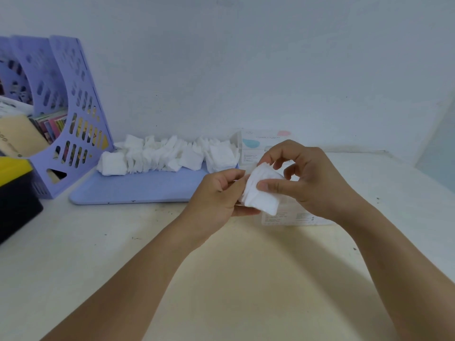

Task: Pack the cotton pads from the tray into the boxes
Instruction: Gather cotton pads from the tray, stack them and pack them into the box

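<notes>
Head view, centre right of frame — left hand and right hand both pinch one stack of cotton pads, fingers curled round it, above a box lying on the table. More pads sit along the far edge of the blue tray at centre left; a second box stands behind the hands

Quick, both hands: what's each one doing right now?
Left hand: holding the stack of cotton pads from its left side.
Right hand: holding the same stack, thumb pressed on its front.
</notes>
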The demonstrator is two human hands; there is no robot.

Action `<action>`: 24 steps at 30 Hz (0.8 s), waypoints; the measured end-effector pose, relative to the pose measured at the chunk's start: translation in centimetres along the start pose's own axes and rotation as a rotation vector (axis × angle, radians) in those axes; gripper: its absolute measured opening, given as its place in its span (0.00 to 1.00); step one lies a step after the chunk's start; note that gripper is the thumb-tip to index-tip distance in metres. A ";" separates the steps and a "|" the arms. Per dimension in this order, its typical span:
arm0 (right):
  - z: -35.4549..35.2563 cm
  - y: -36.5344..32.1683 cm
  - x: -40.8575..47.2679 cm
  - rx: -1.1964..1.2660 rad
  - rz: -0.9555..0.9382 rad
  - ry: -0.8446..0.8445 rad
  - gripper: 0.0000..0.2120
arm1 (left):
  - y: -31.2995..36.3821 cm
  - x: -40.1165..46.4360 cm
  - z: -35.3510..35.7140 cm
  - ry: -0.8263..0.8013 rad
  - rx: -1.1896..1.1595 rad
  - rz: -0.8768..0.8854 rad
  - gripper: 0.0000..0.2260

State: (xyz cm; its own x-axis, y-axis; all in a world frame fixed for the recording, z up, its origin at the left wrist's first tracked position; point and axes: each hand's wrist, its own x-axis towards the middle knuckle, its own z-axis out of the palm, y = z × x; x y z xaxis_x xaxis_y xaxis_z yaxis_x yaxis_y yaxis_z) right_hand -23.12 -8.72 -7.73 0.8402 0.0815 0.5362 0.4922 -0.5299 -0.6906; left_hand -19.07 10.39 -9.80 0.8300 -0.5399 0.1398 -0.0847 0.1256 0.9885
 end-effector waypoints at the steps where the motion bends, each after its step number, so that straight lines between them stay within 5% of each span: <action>1: 0.0 0.0 0.0 0.004 0.006 -0.003 0.12 | 0.0 0.0 0.1 0.005 0.009 0.016 0.09; 10: -1.3 -1.4 -0.3 0.322 0.037 -0.074 0.06 | 0.1 0.2 0.1 0.070 0.012 0.045 0.09; 24: -0.4 -0.9 -0.2 0.269 0.081 0.001 0.03 | 0.4 -0.1 0.0 0.012 -0.024 -0.032 0.10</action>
State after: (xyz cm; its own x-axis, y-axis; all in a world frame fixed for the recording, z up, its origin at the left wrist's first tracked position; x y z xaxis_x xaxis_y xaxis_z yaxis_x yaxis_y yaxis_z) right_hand -23.84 -8.56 -7.04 0.8790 0.0470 0.4744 0.4663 -0.2919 -0.8351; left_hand -19.20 10.52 -9.39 0.8389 -0.5337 0.1072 -0.0446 0.1288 0.9907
